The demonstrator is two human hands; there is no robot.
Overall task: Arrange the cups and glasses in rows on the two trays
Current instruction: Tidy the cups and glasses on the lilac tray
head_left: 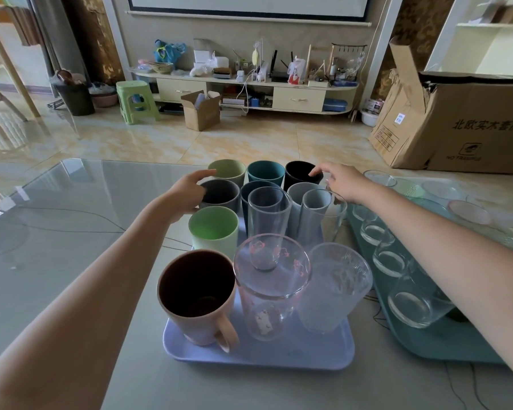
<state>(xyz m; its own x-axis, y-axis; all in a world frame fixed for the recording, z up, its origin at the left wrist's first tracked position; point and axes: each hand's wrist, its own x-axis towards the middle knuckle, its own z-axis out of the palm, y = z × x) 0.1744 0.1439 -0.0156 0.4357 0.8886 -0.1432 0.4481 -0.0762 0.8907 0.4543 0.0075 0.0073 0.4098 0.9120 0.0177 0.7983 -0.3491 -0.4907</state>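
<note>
Far-row tidy on the lavender tray (pixel 258 358), both your hands up at the back cups.

Your left hand (pixel 187 192) reached beside the dark grey cup (pixel 221 195) with fingers loosely extended toward the pale green cup (pixel 227 170), gripping nothing; your right hand (pixel 342 182) had its fingers spread, fingertips touching the rim of the black cup (pixel 302 173) (no real grip that I could see). To do this well you needed to nudge low on the cup walls, not the rims, and keep your forearms clear of the tall clear glass (pixel 268 229) near your left arm. Cups were opaque matte plastic, upright, packed touching in rows of three; the glasses nearer you were transparent. The teal tray (pixel 444 352) on your right held a line of clear tumblers (pixel 390 260).
</note>
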